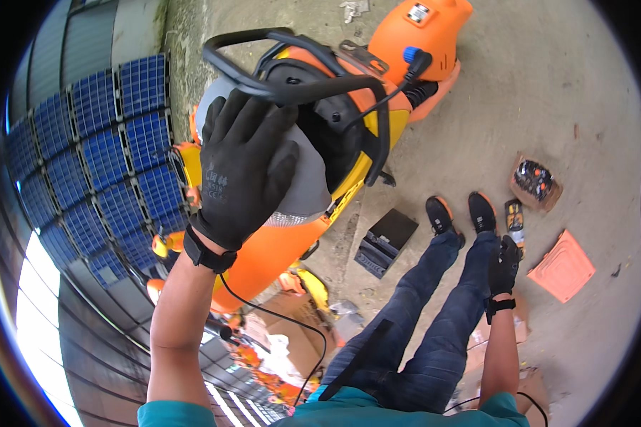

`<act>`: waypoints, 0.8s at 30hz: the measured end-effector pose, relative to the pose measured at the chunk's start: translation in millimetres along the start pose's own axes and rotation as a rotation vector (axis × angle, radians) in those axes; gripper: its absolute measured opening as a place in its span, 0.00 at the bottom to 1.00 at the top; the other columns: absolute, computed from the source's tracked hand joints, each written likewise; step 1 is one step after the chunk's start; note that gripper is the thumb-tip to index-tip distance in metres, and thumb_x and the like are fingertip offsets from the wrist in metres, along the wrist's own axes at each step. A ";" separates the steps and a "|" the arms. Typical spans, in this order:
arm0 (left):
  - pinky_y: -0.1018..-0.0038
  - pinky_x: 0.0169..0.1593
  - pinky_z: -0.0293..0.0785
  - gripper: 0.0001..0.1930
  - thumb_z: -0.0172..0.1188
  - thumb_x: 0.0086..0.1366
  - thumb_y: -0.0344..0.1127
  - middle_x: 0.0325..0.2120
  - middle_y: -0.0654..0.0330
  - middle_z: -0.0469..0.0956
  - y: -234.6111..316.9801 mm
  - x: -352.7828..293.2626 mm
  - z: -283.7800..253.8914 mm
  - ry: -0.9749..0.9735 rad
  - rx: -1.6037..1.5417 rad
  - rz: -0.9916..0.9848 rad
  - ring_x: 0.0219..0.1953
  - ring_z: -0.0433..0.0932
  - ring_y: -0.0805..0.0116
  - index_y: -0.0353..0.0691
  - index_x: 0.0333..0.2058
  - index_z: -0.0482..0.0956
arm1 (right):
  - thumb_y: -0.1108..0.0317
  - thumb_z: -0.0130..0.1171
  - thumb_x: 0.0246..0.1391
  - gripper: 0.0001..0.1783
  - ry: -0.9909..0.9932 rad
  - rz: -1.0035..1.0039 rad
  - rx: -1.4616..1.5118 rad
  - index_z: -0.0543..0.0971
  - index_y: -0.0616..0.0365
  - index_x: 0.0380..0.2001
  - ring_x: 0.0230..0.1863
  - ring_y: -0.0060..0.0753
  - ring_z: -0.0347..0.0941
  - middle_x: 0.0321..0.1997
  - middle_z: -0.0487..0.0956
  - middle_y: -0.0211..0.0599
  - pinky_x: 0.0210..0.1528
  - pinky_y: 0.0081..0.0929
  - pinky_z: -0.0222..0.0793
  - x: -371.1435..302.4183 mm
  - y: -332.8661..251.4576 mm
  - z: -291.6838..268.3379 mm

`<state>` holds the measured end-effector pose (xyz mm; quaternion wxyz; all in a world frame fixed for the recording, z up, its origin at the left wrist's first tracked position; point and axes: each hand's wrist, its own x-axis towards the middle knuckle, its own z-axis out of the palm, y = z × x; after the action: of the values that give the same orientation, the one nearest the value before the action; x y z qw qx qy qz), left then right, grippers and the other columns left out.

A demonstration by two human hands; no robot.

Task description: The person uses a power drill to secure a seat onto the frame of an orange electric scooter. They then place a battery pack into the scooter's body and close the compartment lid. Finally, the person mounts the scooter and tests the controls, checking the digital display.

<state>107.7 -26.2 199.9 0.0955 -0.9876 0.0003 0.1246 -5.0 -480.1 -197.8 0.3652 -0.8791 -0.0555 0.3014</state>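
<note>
Nearest to me is the left hand, black-gloved, spread palm-down over the grey pad, left of centre. Its fingers are mostly straight and close together, the thumb stands apart, and I see no grip; what the palm presses on is hidden from me. The fingertips reach the black bar, though I cannot tell whether they touch it. From the wristband a thin cable droops toward the body.

The pad sits against the machine, an orange body with yellow trim and a dark hollow under the bar. Another cable leads from that hollow to a blue-capped plug, just beside an orange casing at the machine's upper end.

Lower, I have the right hand, also gloved, hanging by the right leg. Its fingers are loosely bent; I cannot tell whether they hold anything. It is nearest, in my view, to a yellow-and-black tool on the floor.

Around the shoes lie a black box, an open packet of dark parts and an orange panel. Farther left, blue grid panels stand in rows near the wall.
</note>
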 end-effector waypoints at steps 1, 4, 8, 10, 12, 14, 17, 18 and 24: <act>0.49 0.63 0.61 0.22 0.60 0.59 0.38 0.56 0.45 0.73 2.1 7.5 4.7 -0.037 -0.027 -0.004 0.60 0.67 0.38 0.40 0.53 0.78 | 0.65 0.56 0.61 0.22 -0.006 -0.015 0.017 0.70 0.63 0.55 0.54 0.57 0.70 0.52 0.75 0.55 0.58 0.46 0.65 -1.7 -13.9 -2.7; 0.51 0.65 0.59 0.22 0.56 0.61 0.34 0.57 0.44 0.73 4.5 22.7 22.3 -0.060 0.019 0.063 0.62 0.66 0.38 0.38 0.55 0.77 | 0.64 0.56 0.62 0.21 -0.020 0.032 -0.018 0.70 0.63 0.55 0.54 0.56 0.71 0.51 0.76 0.53 0.57 0.45 0.66 -13.0 -10.2 7.9; 0.49 0.67 0.56 0.23 0.49 0.66 0.36 0.59 0.41 0.70 5.9 25.1 30.0 -0.138 0.013 0.059 0.64 0.63 0.36 0.32 0.57 0.74 | 0.67 0.58 0.61 0.20 0.005 0.094 0.055 0.71 0.62 0.54 0.53 0.53 0.72 0.51 0.76 0.51 0.56 0.42 0.68 -16.8 -19.4 6.6; 0.48 0.68 0.55 0.23 0.47 0.68 0.38 0.60 0.39 0.69 5.8 29.1 33.9 -0.155 0.010 0.055 0.65 0.62 0.36 0.31 0.57 0.73 | 0.67 0.59 0.60 0.21 0.037 0.080 0.153 0.71 0.62 0.54 0.54 0.53 0.72 0.51 0.76 0.50 0.56 0.42 0.68 -18.4 -17.2 4.9; 0.48 0.68 0.54 0.24 0.45 0.69 0.39 0.60 0.37 0.67 3.4 34.3 39.7 -0.174 -0.026 0.047 0.65 0.61 0.35 0.30 0.58 0.72 | 0.66 0.60 0.58 0.22 0.017 0.127 0.193 0.71 0.61 0.55 0.54 0.52 0.72 0.51 0.76 0.49 0.57 0.40 0.68 -17.4 -17.7 -0.3; 0.48 0.69 0.51 0.24 0.45 0.70 0.39 0.60 0.37 0.67 3.0 36.9 40.9 -0.227 -0.037 0.009 0.65 0.61 0.35 0.30 0.59 0.70 | 0.67 0.59 0.59 0.21 0.021 0.160 0.219 0.71 0.61 0.55 0.54 0.52 0.73 0.51 0.77 0.49 0.57 0.40 0.68 -16.7 -19.6 -2.0; 0.47 0.69 0.49 0.24 0.45 0.69 0.37 0.60 0.37 0.67 5.7 40.5 40.1 -0.278 -0.048 -0.041 0.66 0.60 0.35 0.30 0.59 0.70 | 0.68 0.57 0.61 0.19 0.014 0.229 0.280 0.72 0.61 0.54 0.54 0.51 0.73 0.52 0.77 0.49 0.57 0.40 0.68 -17.8 -8.7 5.5; 0.47 0.69 0.49 0.24 0.44 0.69 0.38 0.60 0.37 0.67 7.2 40.5 39.6 -0.299 -0.045 -0.061 0.66 0.60 0.34 0.30 0.59 0.70 | 0.68 0.56 0.61 0.19 0.016 0.227 0.226 0.72 0.61 0.53 0.54 0.51 0.73 0.51 0.77 0.48 0.57 0.40 0.68 -18.7 -2.5 9.7; 0.46 0.70 0.46 0.25 0.43 0.70 0.41 0.59 0.38 0.68 9.0 40.8 39.3 -0.353 -0.054 -0.131 0.65 0.60 0.35 0.31 0.59 0.71 | 0.67 0.54 0.62 0.17 0.015 0.246 0.202 0.73 0.63 0.53 0.53 0.49 0.74 0.51 0.78 0.47 0.56 0.39 0.69 -7.4 -3.9 10.5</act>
<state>137.4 -26.7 150.9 0.0755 -0.9505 -0.0840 0.2893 -16.5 -473.2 -197.4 0.4122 -0.8404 0.0861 0.3411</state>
